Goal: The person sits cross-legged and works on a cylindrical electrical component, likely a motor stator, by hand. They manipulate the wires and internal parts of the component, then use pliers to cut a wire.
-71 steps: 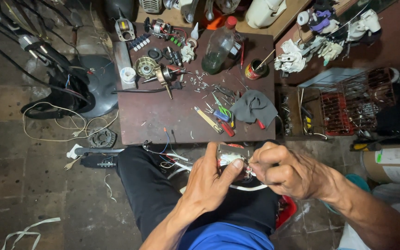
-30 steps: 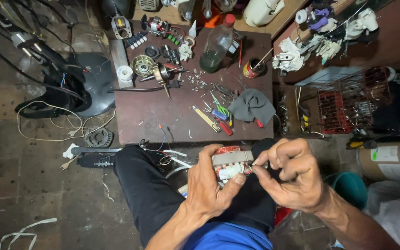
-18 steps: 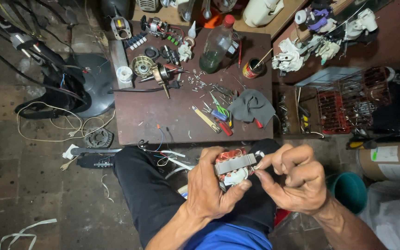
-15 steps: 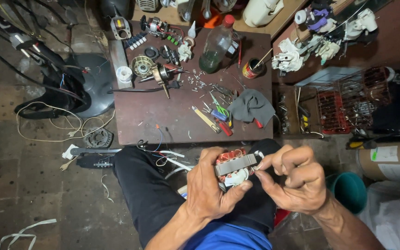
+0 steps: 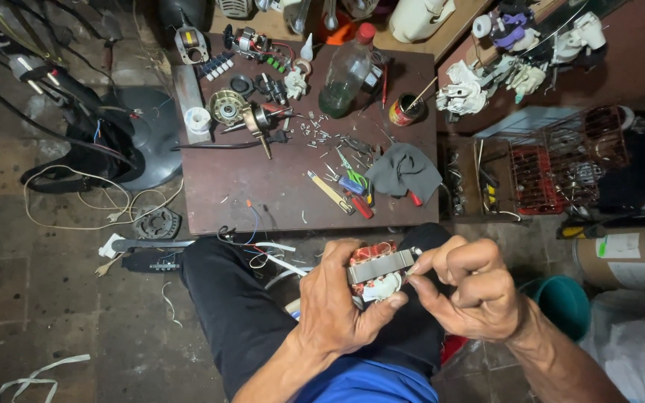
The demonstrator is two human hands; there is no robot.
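Over my lap, my left hand (image 5: 337, 306) grips a small motor stator (image 5: 378, 270) with copper-red windings and a grey steel core. My right hand (image 5: 468, 287) is curled beside it, its fingertips pinching at the stator's right end; what they pinch is too small to tell. Thin wires (image 5: 259, 250) trail from the stator toward my left knee. I sit in dark trousers and a blue shirt in front of a low brown table (image 5: 263, 194).
The table carries a motor rotor (image 5: 251, 119), a grey rag (image 5: 404, 170), screwdrivers (image 5: 349, 190), a plastic bottle (image 5: 346, 75), a small tin (image 5: 404, 110) and scattered screws. A fan base (image 5: 139, 142) and cables lie left. Wire baskets (image 5: 554, 160) and a teal bucket (image 5: 561, 302) stand right.
My hands have turned and lowered the stator slightly; the right hand has shifted from over the part to its right end. The table's contents have not moved.
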